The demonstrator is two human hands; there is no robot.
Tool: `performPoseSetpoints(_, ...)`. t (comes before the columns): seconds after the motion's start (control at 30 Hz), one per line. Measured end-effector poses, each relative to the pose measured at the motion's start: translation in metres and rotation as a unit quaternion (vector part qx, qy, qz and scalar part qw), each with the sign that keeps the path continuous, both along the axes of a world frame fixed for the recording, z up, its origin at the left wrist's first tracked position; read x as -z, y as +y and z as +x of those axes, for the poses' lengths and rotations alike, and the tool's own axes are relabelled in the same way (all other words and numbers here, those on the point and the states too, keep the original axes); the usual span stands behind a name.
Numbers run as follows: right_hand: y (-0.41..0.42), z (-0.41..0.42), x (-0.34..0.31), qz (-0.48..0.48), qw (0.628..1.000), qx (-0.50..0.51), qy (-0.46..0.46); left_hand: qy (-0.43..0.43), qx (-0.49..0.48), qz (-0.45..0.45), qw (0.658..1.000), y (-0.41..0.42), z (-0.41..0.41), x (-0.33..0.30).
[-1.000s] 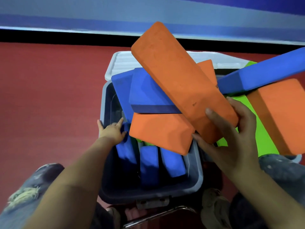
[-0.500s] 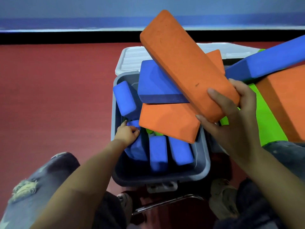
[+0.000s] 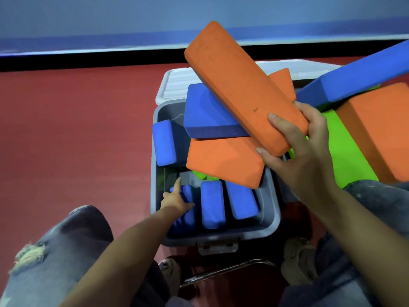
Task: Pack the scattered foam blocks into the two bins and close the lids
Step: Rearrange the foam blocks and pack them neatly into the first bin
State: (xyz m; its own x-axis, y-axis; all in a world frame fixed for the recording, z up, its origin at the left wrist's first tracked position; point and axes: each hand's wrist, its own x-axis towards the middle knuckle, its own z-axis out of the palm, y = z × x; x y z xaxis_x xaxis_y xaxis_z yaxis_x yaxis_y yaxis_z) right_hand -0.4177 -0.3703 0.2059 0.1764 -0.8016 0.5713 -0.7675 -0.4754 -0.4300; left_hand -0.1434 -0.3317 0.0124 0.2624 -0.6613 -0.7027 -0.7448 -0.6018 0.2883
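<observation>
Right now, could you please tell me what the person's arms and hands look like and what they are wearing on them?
Both forearms are bare to the frame's edge: no sleeves, gloves, watch or rings show. The left hand and right hand have short, unpainted nails. Lower down, the person wears faded blue-grey jeans ripped at the left knee.

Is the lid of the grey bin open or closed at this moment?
Open. The white lid lies back behind the grey bin, and blue blocks show inside the uncovered bin.
</observation>
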Motion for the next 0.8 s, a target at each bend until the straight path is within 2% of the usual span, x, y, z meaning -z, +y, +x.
performPoseSetpoints(0.13, -0.001, -0.002, -0.001, 0.006, 1.0, 0.007, -0.005, -0.014, 0.015, 0.006, 1.0, -0.016, 0.004, -0.007)
performPoseSetpoints(0.23, -0.002, -0.002, -0.001, 0.001, 1.0, 0.004, -0.006, 0.0, 0.139, 0.085, 0.987, -0.012, 0.008, -0.001)
performPoseSetpoints(0.3, -0.001, -0.002, -0.001, 0.006, 1.0, -0.004, -0.007, 0.009, 0.182, 0.129, 0.975, -0.004, 0.011, 0.006)
performPoseSetpoints(0.37, -0.002, -0.003, -0.003, 0.029, 0.999, -0.006, -0.025, 0.035, 0.156, 0.115, 0.98, -0.009, 0.012, -0.001)
performPoseSetpoints(0.43, -0.003, -0.006, -0.007, 0.054, 0.997, 0.001, -0.053, 0.104, -0.003, -0.002, 0.995, -0.027, 0.01, -0.019)
performPoseSetpoints(0.47, -0.004, -0.008, -0.009, 0.057, 0.996, 0.006, -0.063, 0.151, -0.111, -0.072, 0.98, -0.037, 0.01, -0.03)
performPoseSetpoints(0.5, -0.004, -0.01, -0.01, 0.052, 0.996, 0.011, -0.07, 0.208, -0.213, -0.122, 0.947, -0.047, 0.01, -0.045)
performPoseSetpoints(0.53, -0.004, -0.012, -0.011, 0.043, 0.996, 0.017, -0.075, 0.28, -0.303, -0.142, 0.9, -0.057, 0.008, -0.059)
performPoseSetpoints(0.6, -0.003, -0.017, -0.013, 0.028, 0.995, 0.032, -0.086, 0.408, -0.433, -0.124, 0.794, -0.066, -0.005, -0.085)
performPoseSetpoints(0.63, -0.002, -0.02, -0.014, 0.027, 0.995, 0.041, -0.091, 0.439, -0.465, -0.1, 0.762, -0.066, -0.016, -0.095)
performPoseSetpoints(0.7, 0.001, -0.03, -0.017, 0.039, 0.992, 0.06, -0.101, 0.479, -0.477, -0.047, 0.736, -0.062, -0.044, -0.1)
performPoseSetpoints(0.8, 0.009, -0.05, -0.023, 0.051, 0.989, 0.085, -0.109, 0.485, -0.481, -0.042, 0.73, -0.058, -0.084, -0.095)
